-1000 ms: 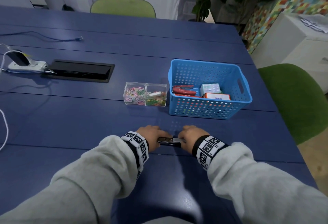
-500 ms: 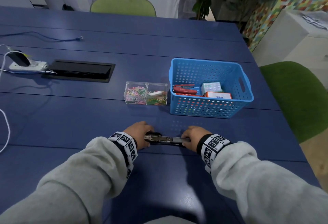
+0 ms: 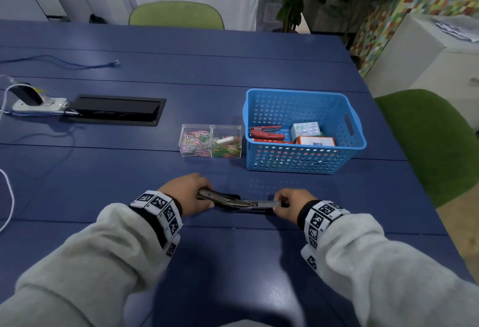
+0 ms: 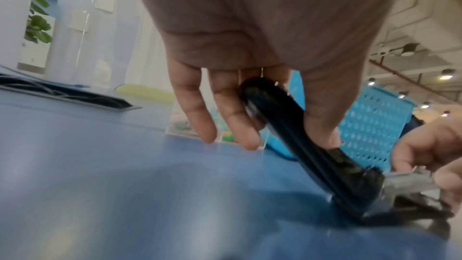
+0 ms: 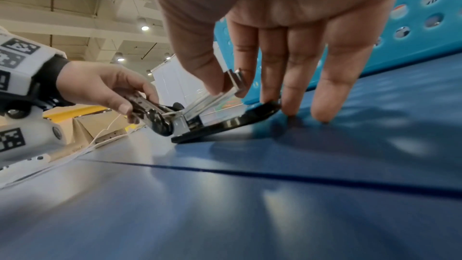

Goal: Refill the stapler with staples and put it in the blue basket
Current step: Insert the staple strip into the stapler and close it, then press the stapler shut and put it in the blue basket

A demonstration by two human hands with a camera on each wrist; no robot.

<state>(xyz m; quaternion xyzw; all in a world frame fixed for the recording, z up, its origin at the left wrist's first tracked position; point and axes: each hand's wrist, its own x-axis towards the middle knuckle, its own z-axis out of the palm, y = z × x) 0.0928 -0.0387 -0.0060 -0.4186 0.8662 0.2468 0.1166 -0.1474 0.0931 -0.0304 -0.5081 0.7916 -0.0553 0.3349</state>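
I have one stapler (image 3: 239,202) open on the surface (image 3: 233,262), right under my fingers. My left hand (image 3: 185,193) grips the black top arm, thumb on one side and fingers on the other, swung back and up so the metal staple channel lies exposed. My right hand (image 3: 287,206) pinches the front end of that channel between thumb and forefinger, while its other fingers (image 5: 332,78) press straight down on the surface beside the black base, I judge to keep it from sliding while I load. I see no staple strip in either hand. Beyond the fingers sit two clear boxes (image 3: 211,140) of colored paper clips. Beside them, further right, stands one blue basket (image 3: 303,164) holding one red stapler (image 3: 267,134) and two small boxes (image 3: 309,133), probably the staples.
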